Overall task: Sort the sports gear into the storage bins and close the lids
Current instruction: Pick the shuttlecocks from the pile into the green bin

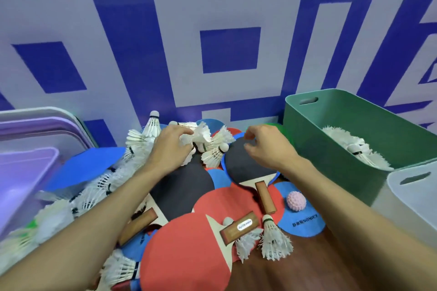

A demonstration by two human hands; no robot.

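Observation:
A heap of table tennis paddles, red (184, 238) and black (246, 163), lies on the wooden floor with white shuttlecocks (215, 151) scattered over it. My left hand (170, 146) is closed around a white shuttlecock (201, 134) at the far side of the heap. My right hand (267, 146) hovers over the black paddle, fingers curled and apart, holding nothing. The green bin (331, 149) at the right holds several shuttlecocks (354, 146). A pink spiky ball (296, 200) rests on a blue disc (300, 222).
A purple bin (26, 165) stands at the left with lids (47, 120) leaning behind it. A white bin (413, 186) sits at the near right. A blue and white patterned wall rises right behind the heap. More shuttlecocks (94, 191) trail along the left.

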